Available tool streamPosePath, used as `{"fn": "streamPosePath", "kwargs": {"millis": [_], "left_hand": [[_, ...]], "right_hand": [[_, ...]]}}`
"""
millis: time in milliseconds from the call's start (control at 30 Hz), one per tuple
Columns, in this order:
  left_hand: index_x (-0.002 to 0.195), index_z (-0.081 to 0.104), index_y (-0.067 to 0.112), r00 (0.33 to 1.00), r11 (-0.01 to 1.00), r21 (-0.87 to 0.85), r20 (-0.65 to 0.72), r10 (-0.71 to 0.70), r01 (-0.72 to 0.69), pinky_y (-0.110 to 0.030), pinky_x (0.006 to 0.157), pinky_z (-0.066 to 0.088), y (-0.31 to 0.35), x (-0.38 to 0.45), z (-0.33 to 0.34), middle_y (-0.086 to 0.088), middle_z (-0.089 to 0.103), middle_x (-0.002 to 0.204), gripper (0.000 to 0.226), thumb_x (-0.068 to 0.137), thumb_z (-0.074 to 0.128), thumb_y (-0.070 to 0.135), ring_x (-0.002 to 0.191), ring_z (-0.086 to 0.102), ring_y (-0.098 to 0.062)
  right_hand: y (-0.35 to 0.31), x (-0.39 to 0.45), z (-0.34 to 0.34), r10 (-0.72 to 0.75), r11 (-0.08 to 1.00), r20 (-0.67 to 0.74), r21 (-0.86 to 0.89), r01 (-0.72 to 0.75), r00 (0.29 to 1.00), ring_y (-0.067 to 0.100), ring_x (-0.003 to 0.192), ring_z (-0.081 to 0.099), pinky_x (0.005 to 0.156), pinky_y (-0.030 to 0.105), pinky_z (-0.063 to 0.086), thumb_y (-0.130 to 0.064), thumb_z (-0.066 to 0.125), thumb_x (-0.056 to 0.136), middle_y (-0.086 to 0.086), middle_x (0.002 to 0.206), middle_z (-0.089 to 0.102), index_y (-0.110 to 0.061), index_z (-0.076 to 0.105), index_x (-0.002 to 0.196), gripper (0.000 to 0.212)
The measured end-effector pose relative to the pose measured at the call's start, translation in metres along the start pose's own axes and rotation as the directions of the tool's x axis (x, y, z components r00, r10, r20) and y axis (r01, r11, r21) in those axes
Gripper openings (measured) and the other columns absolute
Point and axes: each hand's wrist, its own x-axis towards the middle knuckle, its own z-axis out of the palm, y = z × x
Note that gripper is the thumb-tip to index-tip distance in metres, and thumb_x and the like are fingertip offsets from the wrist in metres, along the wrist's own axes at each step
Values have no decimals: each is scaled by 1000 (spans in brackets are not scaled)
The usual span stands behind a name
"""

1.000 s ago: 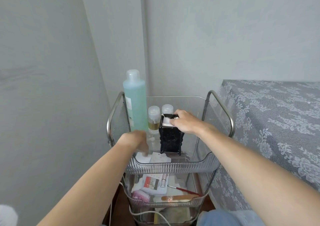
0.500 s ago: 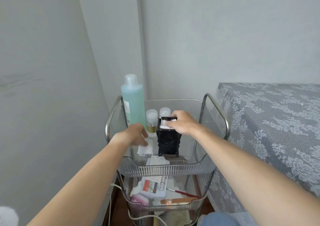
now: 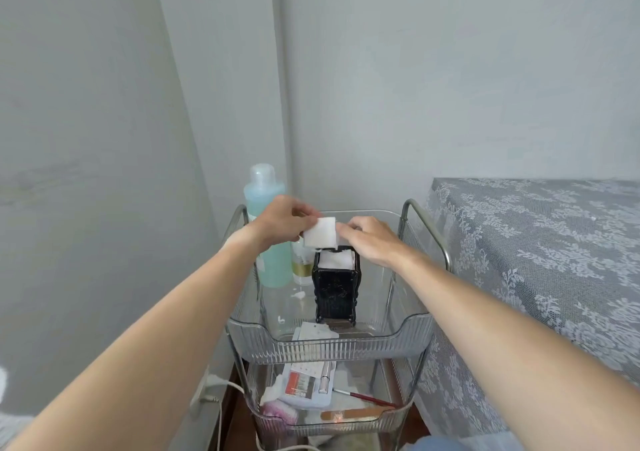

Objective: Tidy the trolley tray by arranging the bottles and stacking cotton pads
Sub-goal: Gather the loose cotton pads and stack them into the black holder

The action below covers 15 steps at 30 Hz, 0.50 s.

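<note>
A black ornate holder [image 3: 334, 291] stands in the clear top tray [image 3: 332, 345] of the trolley, with white cotton pads [image 3: 335, 259] stacked inside it. My left hand [image 3: 281, 220] pinches a white cotton pad [image 3: 320, 232] just above the holder's open top. My right hand [image 3: 367, 237] touches the pad's right edge with its fingertips. A tall blue-green bottle [image 3: 268, 229] stands at the tray's back left, partly behind my left hand. Beside it a small bottle with a gold band [image 3: 302, 267] shows below the pad. More flat white pads [image 3: 313, 333] lie at the tray's front.
The lower tray [image 3: 325, 419] holds a red-and-white packet, a pink item, a red-handled brush and a nail file. A table under grey lace cloth [image 3: 540, 263] stands close on the right. Grey walls enclose the left and back. A white cable hangs at the lower left.
My left hand rose from the tray floor with a cotton pad and carried it right, over the holder. My right hand lifted off the holder's top to meet the pad.
</note>
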Motion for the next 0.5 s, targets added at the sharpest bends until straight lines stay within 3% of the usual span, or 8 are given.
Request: {"fn": "streamPosePath", "kwargs": {"millis": [67, 133, 267, 367, 500], "left_hand": [[103, 73, 10, 1000, 1000, -21, 27, 4, -4, -17, 59, 48, 4, 2, 7, -3, 60, 80, 15, 96, 60, 13, 70, 53, -13], [101, 73, 10, 1000, 1000, -22, 25, 6, -6, -18, 57, 48, 4, 5, 14, 0, 58, 74, 13, 94, 61, 12, 64, 52, -10], [96, 75, 5, 999, 989, 143, 11, 44, -46, -14, 57, 49, -4, 6, 25, -6, 71, 79, 11, 87, 71, 10, 65, 61, -13], [87, 78, 10, 996, 962, 260, 11, 85, -85, -8, 60, 45, -9, 4, 33, -8, 75, 85, 7, 82, 74, 11, 73, 62, -11], [86, 79, 14, 997, 949, 304, 11, 82, -81, -25, 76, 49, -15, 5, 42, -8, 75, 85, 8, 82, 72, 14, 91, 57, -18]], "right_hand": [[-4, -3, 0, -34, 998, -14, 47, 35, 999, 2, 77, 55, 60, 25, 36, -55, 49, 91, -12, 86, 62, -26, 64, 88, 33], [-5, -4, 0, -67, 995, -29, 69, 69, 997, 6, 69, 53, 57, 27, 35, -46, 54, 92, -10, 74, 58, -23, 60, 74, 30], [-1, -4, -2, -42, 999, 31, -19, 42, 999, 11, 76, 58, 57, 25, 38, -27, 65, 89, 1, 84, 68, -7, 70, 83, 21], [1, -6, 1, -25, 998, 31, -54, 27, 999, 5, 68, 56, 54, 24, 38, -24, 71, 82, -2, 76, 66, -7, 70, 76, 18], [3, -6, 5, -9, 996, 11, -90, 10, 1000, 8, 60, 54, 50, 24, 36, -16, 71, 75, -3, 63, 60, -13, 60, 60, 19]]}}
